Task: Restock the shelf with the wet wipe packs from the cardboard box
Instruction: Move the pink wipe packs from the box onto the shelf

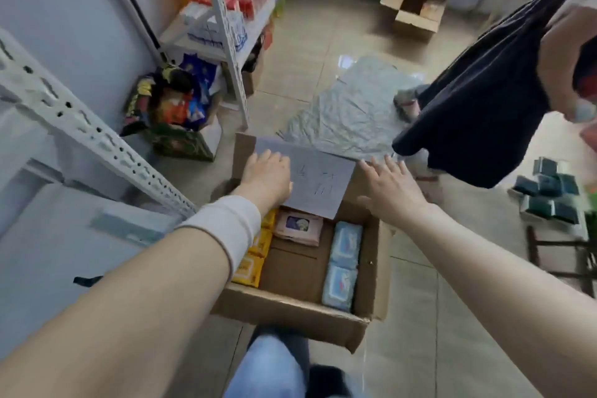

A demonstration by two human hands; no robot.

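Head view: rectangular corrugated cardboard box (290,310)

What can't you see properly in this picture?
Head view:
- Yellow packs: partly hidden by the left hand's arm.
- Box far end: covered by the paper.
- Writing on the paper: too blurred to read.
- Pink pack: its far end sits under the paper.
- Right hand: nothing visibly held.
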